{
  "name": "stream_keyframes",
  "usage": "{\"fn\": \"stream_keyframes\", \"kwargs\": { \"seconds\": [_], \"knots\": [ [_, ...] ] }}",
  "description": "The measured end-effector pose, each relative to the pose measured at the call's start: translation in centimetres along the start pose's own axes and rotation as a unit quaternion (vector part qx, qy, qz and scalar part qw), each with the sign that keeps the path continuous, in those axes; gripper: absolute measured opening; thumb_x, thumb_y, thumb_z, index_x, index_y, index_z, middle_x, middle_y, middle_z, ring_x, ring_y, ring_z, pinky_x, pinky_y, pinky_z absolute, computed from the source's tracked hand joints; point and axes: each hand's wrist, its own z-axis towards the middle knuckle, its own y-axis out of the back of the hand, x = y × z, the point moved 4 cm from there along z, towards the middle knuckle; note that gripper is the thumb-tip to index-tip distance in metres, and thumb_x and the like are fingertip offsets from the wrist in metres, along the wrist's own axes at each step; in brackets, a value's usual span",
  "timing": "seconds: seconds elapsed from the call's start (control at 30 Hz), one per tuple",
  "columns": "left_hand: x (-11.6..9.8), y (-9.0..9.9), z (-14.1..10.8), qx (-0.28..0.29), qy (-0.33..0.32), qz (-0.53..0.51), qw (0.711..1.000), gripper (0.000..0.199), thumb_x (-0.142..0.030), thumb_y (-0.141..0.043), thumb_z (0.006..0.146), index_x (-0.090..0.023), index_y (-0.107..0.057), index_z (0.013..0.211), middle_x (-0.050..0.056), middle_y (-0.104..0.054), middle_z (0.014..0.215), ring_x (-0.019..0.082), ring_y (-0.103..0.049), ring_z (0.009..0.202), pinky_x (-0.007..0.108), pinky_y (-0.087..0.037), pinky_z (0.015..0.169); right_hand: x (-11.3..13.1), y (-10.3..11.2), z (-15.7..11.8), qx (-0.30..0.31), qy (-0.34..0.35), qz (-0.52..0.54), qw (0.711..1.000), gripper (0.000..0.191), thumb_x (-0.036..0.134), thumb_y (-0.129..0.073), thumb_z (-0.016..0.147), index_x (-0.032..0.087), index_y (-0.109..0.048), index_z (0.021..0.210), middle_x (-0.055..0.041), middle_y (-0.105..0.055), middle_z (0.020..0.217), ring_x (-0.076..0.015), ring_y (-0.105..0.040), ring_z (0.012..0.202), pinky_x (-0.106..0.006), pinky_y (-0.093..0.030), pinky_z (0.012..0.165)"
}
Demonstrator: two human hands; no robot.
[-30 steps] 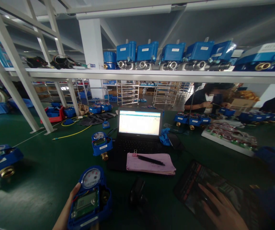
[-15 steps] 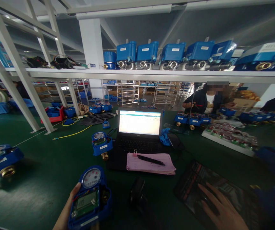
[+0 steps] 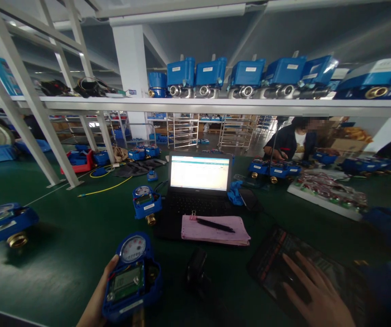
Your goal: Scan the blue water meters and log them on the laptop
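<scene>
Your left hand (image 3: pixel 98 295) grips an open-topped blue water meter (image 3: pixel 132 281) by its left side, thumb up near the round dial (image 3: pixel 133 249), with the exposed circuit board and its small display (image 3: pixel 125 280) facing up toward you. Your right hand (image 3: pixel 318 295) lies palm down with its fingers spread and relaxed over what looks like a dark mouse (image 3: pixel 294 284), though the shadow there makes its outline hard to read, on the patterned mouse pad (image 3: pixel 267 259). The step in hand seems to be working at the laptop (image 3: pixel 199 172), its screen lit, while you steady the meter. From this pose, a pointer move calls only for small, light shifts of the right hand, while any shift of the meter calls for a firm hold on the casing, fingers clear of the bare board. Between your hands stands a black handheld device (image 3: pixel 197 270); beyond it, a pink notepad (image 3: pixel 198 232) with a black pen (image 3: pixel 216 225) on top rests against the front of the laptop. A second meter (image 3: pixel 147 204) sits just left of the laptop, brass fitting toward you.
</scene>
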Motion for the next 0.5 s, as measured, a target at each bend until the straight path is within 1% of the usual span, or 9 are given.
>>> {"fn": "stream_keyframes", "kwargs": {
  "seconds": [0.07,0.1,0.13,0.17,0.23,0.27,0.33,0.43,0.5],
  "knots": [
    [-0.4,-0.8,-0.8,-0.001,-0.002,-0.001,1.0,0.077,-0.036,-0.067,0.091,-0.011,-0.034,0.156,0.002,-0.07,0.064,0.024,-0.068,0.05,0.031,-0.052,0.048,2.3,1.4,0.8,-0.031,-0.007,0.013,0.999,0.054,0.05,-0.041,0.099,0.02,-0.048,0.144,-0.0196,-0.051,0.144,-0.0456,-0.05,0.132,-0.067,-0.053,0.094],
    [-0.5,-1.2,-1.1,0.003,-0.003,-0.004,1.0,0.074,-0.038,-0.065,0.093,-0.01,-0.035,0.155,0.0,-0.068,0.059,0.024,-0.068,0.05,0.03,-0.053,0.048,4.0,1.9,1.1,-0.037,-0.012,0.032,0.999,0.054,0.05,-0.042,0.099,0.02,-0.047,0.144,-0.0189,-0.054,0.141,-0.043,-0.051,0.131,-0.064,-0.053,0.096],
    [-0.6,-1.4,-1.2,0.012,-0.003,-0.004,1.0,0.071,-0.038,-0.062,0.095,-0.009,-0.036,0.155,0.0,-0.068,0.058,0.023,-0.069,0.05,0.029,-0.053,0.049,6.1,2.1,1.3,-0.032,-0.014,0.056,0.998,0.055,0.051,-0.044,0.098,0.021,-0.046,0.145,-0.0167,-0.06,0.133,-0.0371,-0.059,0.122,-0.056,-0.057,0.093],
    [-0.7,-1.7,-1.3,0.025,-0.001,-0.002,1.0,0.067,-0.037,-0.059,0.097,-0.008,-0.037,0.154,0.0,-0.069,0.058,0.023,-0.069,0.05,0.029,-0.054,0.049,8.6,2.0,1.5,-0.007,-0.007,0.091,0.996,0.055,0.051,-0.046,0.098,0.022,-0.045,0.145,-0.0131,-0.065,0.124,-0.0303,-0.065,0.111,-0.046,-0.06,0.088],
    [-0.7,-1.9,-1.1,0.059,0.001,0.007,0.998,0.058,-0.034,-0.051,0.101,-0.005,-0.042,0.15,0.003,-0.072,0.061,0.022,-0.069,0.05,0.028,-0.055,0.051,13.8,1.2,1.6,0.059,0.011,0.157,0.986,0.058,0.049,-0.053,0.095,0.023,-0.043,0.146,-0.0096,-0.068,0.121,-0.0245,-0.069,0.106,-0.036,-0.062,0.085],
    [-0.6,-1.9,-0.8,0.067,0.003,0.008,0.998,0.054,-0.033,-0.048,0.102,-0.005,-0.046,0.148,0.004,-0.073,0.063,0.021,-0.069,0.05,0.028,-0.056,0.052,16.2,0.6,1.6,0.1,0.011,0.184,0.978,0.063,0.048,-0.057,0.092,0.021,-0.043,0.147,-0.0104,-0.067,0.123,-0.0247,-0.068,0.107,-0.035,-0.062,0.085],
    [-0.4,-1.7,-0.2,0.074,0.004,0.006,0.997,0.049,-0.034,-0.046,0.103,-0.005,-0.054,0.141,0.008,-0.076,0.071,0.022,-0.072,0.055,0.03,-0.058,0.056,19.5,-0.6,1.9,0.173,-0.05,0.219,0.959,0.062,0.04,-0.055,0.086,0.017,-0.049,0.143,-0.0123,-0.068,0.119,-0.027,-0.069,0.105,-0.039,-0.061,0.087],
    [0.0,-1.2,0.7,0.083,0.001,-0.003,0.997,0.046,-0.037,-0.044,0.103,-0.004,-0.062,0.131,0.014,-0.079,0.086,0.023,-0.075,0.065,0.032,-0.061,0.066,21.4,-1.4,2.2,0.251,-0.126,0.294,0.914,0.059,0.036,-0.047,0.084,0.012,-0.056,0.137,-0.0148,-0.069,0.116,-0.0297,-0.069,0.103,-0.045,-0.059,0.089],
    [0.3,-1.1,1.2,0.092,0.0,-0.008,0.996,0.047,-0.038,-0.044,0.103,-0.004,-0.063,0.128,0.016,-0.079,0.091,0.024,-0.076,0.067,0.035,-0.062,0.069,21.7,-0.8,1.8,0.267,-0.149,0.374,0.876,0.059,0.042,-0.048,0.086,0.013,-0.057,0.136,-0.0147,-0.067,0.124,-0.03,-0.067,0.111,-0.043,-0.057,0.095]
  ]
}}
